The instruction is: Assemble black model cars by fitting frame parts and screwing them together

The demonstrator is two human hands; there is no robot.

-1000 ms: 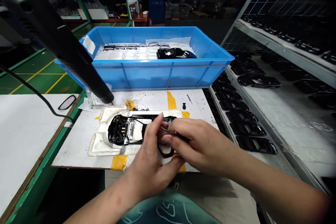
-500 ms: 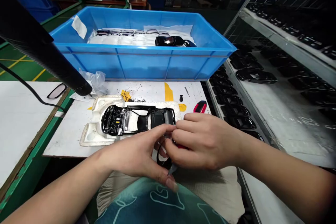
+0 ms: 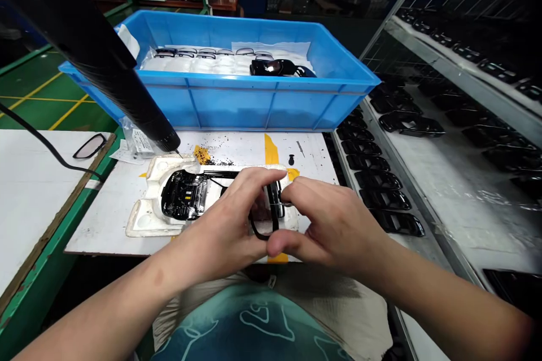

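A model-car window piece (image 3: 265, 231), clear with a black rim, is held between my hands over the near edge of the board. My left hand (image 3: 237, 214) grips its left side, thumb below and fingers above. My right hand (image 3: 326, 214) pinches its right side between thumb and fingers. Just behind them, a black model car body (image 3: 182, 194) lies open side up in a white foam cradle (image 3: 141, 220). My hands hide the right part of the body. No cutter shows in either hand.
A black electric screwdriver (image 3: 148, 107) hangs at left above the cradle. Small black screws (image 3: 218, 159) lie scattered on the white board. Behind stands a blue bin (image 3: 232, 101) with several rimmed window pieces. Racks of black car bodies (image 3: 383, 180) line the right side.
The red-and-black cutter that was in my right hand is out of sight. Both hands have come up slightly, with the window piece turned to show its face. The hanging screwdriver has swung right.
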